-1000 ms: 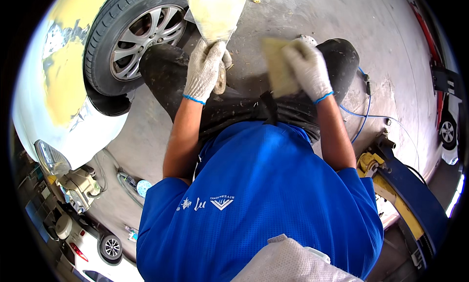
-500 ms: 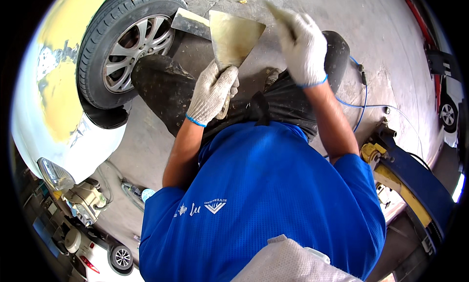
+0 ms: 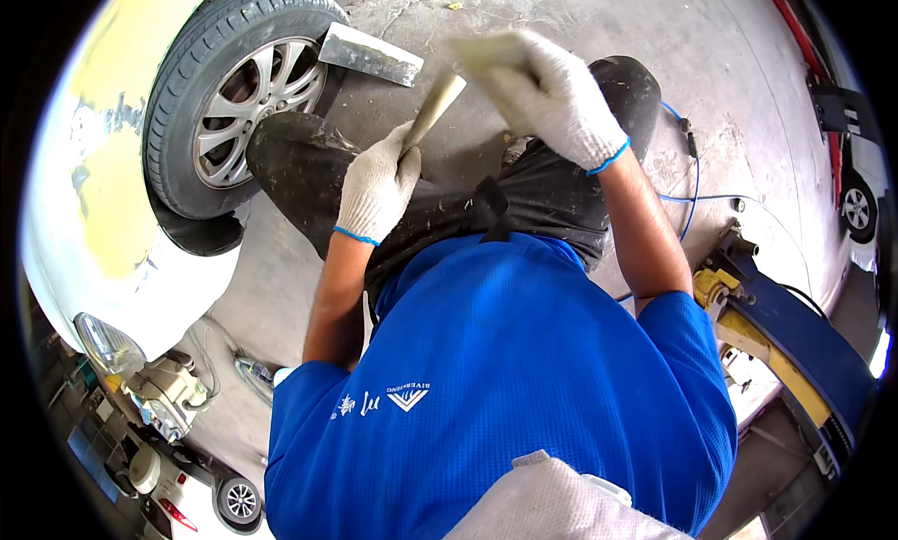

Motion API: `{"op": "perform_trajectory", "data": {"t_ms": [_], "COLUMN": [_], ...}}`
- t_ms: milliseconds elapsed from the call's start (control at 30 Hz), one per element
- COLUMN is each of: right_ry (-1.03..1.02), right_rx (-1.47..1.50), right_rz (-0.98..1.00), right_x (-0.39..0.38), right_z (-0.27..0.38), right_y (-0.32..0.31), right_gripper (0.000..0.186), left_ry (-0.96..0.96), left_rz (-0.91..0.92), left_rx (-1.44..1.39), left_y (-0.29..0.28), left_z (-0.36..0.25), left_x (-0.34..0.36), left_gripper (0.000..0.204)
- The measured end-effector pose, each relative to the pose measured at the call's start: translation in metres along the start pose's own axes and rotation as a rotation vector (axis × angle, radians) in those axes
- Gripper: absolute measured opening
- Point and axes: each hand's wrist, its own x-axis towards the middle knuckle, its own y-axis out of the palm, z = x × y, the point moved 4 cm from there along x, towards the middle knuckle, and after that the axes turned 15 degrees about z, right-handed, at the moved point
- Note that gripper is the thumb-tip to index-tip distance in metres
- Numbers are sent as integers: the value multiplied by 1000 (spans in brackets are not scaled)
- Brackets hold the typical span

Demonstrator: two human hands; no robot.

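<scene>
Left hand grasps a spreader; right hand grips a blurred pad; trowel lies by the tyre

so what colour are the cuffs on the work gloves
Blue, edging both white knit gloves: left hand, right hand; head view.

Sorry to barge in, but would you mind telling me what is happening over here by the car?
A person in a blue shirt squats on the concrete floor beside a white car's front wheel. Both hands wear white knit gloves. The left hand grips a flat putty spreader seen edge-on, and the right hand holds a pale, blurred pad or spreader just above it. A wide metal scraper lies by the tyre. The car's fender carries yellowish filler patches.
</scene>
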Motion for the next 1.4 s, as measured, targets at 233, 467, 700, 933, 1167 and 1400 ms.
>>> {"op": "perform_trajectory", "data": {"t_ms": [233,467,700,933,1167,1400], "right_ry": [17,88,216,215,189,120], "right_rx": [-239,-399,709,763,622,266], "right_rz": [141,108,-307,-380,-322,-239], "right_x": [2,10,-4,-11,-5,6], "right_z": [-27,-51,-43,-37,-38,-20], "right_y": [4,-6,3,7,31,38], "right_gripper": [25,27,32,29,27,21], "left_ry": [96,-119,-185,-74,-43,102], "left_rz": [-74,-78,29,-34,0,7], "left_rx": [103,-78,-738,-887,-883,-690], "left_y": [-8,-9,8,9,7,20], "left_z": [4,16,26,14,-5,-13], "left_x": [-14,-17,-10,-9,-11,-11], "left_gripper": [27,36,28,26,23,20]}}
